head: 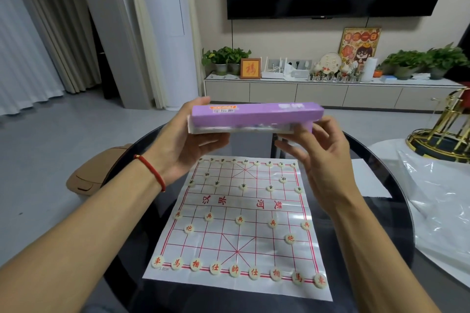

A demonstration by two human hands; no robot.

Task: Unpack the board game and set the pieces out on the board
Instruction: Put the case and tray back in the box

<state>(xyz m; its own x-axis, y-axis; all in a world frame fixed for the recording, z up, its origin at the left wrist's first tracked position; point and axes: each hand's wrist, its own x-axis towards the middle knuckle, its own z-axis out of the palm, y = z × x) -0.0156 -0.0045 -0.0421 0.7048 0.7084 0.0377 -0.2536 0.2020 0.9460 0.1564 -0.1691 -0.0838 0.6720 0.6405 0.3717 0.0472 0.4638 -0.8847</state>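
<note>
A long purple game box [256,115] is held up in the air above the far edge of the board. My left hand [188,144] grips its left end, thumb beneath and fingers behind. My right hand [315,149] holds the right end from below, fingers curled under the inner tray. The white paper board [241,211] with red grid lines lies flat on the dark round table [376,211]. Cream round pieces with red characters [234,270] line the near row and ranks. Pieces with dark characters [243,187] sit on the far side.
Crumpled clear plastic [442,211] lies on a white surface at the right, beside a gold wire stand [442,132]. A tan object [94,172] sits on the floor left of the table. A TV cabinet [330,91] with plants stands against the far wall.
</note>
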